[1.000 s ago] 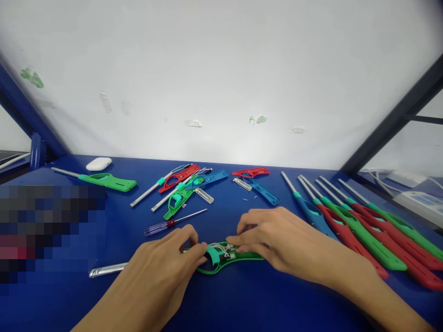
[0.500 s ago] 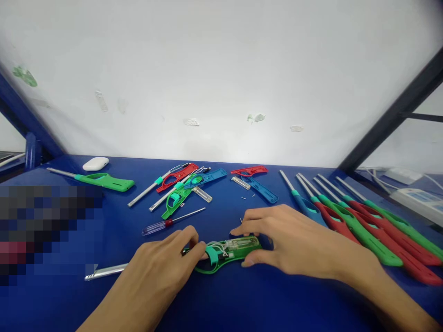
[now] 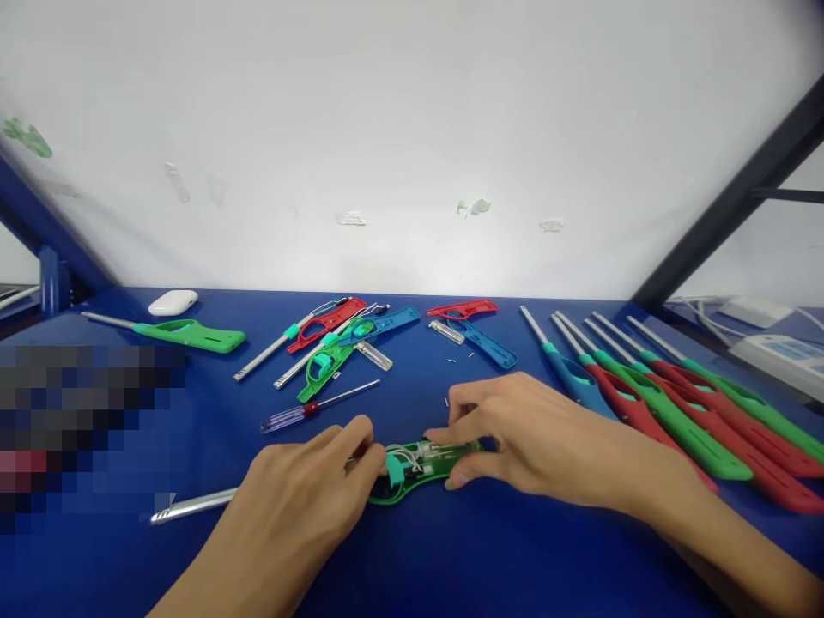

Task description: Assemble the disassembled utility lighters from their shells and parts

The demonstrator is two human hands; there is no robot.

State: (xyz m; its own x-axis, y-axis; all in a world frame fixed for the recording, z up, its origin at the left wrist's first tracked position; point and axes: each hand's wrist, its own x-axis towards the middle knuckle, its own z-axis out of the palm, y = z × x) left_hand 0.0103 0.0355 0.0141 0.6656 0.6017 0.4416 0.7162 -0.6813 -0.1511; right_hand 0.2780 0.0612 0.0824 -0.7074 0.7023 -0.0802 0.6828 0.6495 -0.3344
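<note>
An opened green gas lighter (image 3: 430,477) lies on the blue table with its metal tube (image 3: 193,506) pointing left. Inside its half shell show a teal trigger (image 3: 395,470), white wires and a clear fuel tank (image 3: 439,450). My left hand (image 3: 309,493) is closed over the front of the lighter, fingertips pinched beside the trigger; what lies under them is hidden. With thumb and fingers on either side, my right hand (image 3: 515,438) grips the rear end of the shell at the tank. Beyond my hands rests a screwdriver (image 3: 289,418) with a clear purple handle.
Red, green and blue shell parts, including a blue half (image 3: 493,345), lie farther back with loose fuel tanks (image 3: 373,355) and small screws (image 3: 451,360). Several whole lighters (image 3: 682,429) line the right side. A green lighter (image 3: 199,336) and white case (image 3: 172,302) sit back left.
My right hand has shifted slightly left and closed further over the tank end of the lighter. My left fingers have moved slightly beside the trigger. The view has shifted a little.
</note>
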